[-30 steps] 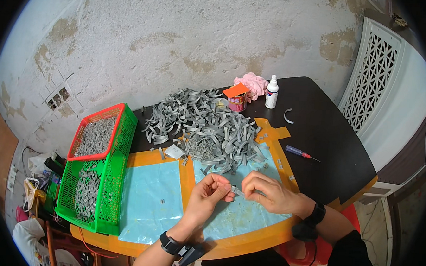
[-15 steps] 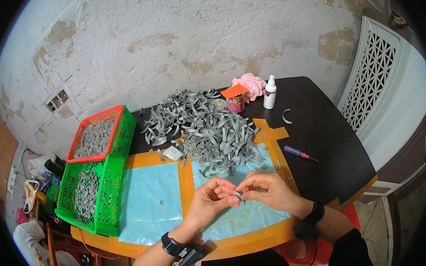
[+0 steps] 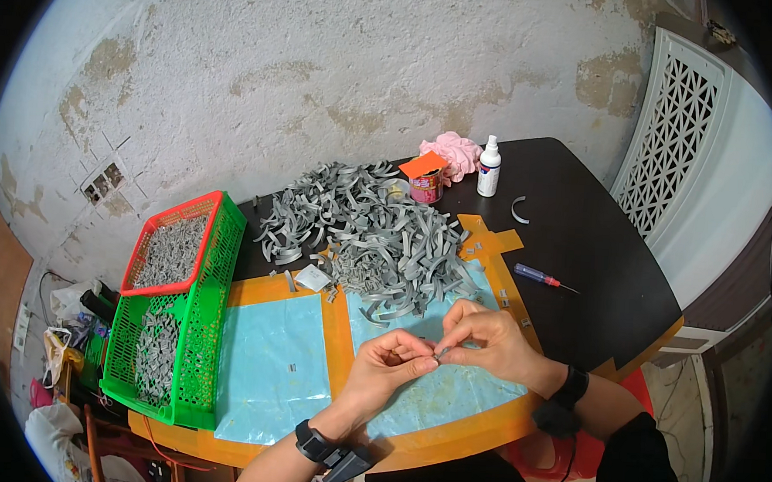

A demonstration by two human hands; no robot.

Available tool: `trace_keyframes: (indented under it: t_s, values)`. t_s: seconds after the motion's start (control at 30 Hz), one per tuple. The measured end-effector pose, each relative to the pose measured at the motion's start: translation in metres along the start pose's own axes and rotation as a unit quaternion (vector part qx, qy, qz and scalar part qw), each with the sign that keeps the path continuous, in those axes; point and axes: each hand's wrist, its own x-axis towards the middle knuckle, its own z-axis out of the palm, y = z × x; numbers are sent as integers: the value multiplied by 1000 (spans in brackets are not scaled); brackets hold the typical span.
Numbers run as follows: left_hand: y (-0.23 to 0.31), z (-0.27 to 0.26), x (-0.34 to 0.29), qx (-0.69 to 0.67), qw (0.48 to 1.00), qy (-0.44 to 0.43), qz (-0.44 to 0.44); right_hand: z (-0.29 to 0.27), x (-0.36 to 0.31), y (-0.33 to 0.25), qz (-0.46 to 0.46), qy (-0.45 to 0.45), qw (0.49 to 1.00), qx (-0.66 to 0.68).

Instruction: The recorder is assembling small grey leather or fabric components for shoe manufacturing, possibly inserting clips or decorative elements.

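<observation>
My left hand (image 3: pixel 386 368) and my right hand (image 3: pixel 492 341) meet over the blue plastic sheet (image 3: pixel 474 387). Between their fingertips is a small grey piece (image 3: pixel 441 354), pinched from both sides and mostly covered by the fingers. Just beyond the hands lies a big heap of curved grey strips (image 3: pixel 421 247), with smaller grey bits (image 3: pixel 358 273) gathered at its near side. A lone small grey clip (image 3: pixel 292 368) rests on the left part of the sheet.
At left, a red basket (image 3: pixel 203 271) of small grey pieces sits on a green basket (image 3: pixel 198 379) holding more. A screwdriver (image 3: pixel 537 274), a curved strip (image 3: pixel 518 210), a white spray bottle (image 3: pixel 488 170), a can (image 3: pixel 426 187) and pink cloth (image 3: pixel 452 154) lie at right and back.
The small grey piece has turned between my fingertips and shows less. My right fingers have shifted slightly upward and to the right; the left hand stays nearly in place.
</observation>
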Motion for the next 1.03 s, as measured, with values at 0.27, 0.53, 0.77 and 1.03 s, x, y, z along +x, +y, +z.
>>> trace_keyframes:
  t_s: [0.27,0.53,0.77,1.03]
  values:
    - [11,1,-3,71,997,0,-3,0,-1,-4,-6,-47,992,113]
    - [14,2,-6,144,990,-1,-13,-3,-2,-8,38,-106,979,171]
    - [13,0,-5,137,991,-3,-7,-4,-1,-7,45,-107,978,172]
    - [19,6,-5,372,923,-1,95,-12,-1,8,185,-119,961,165]
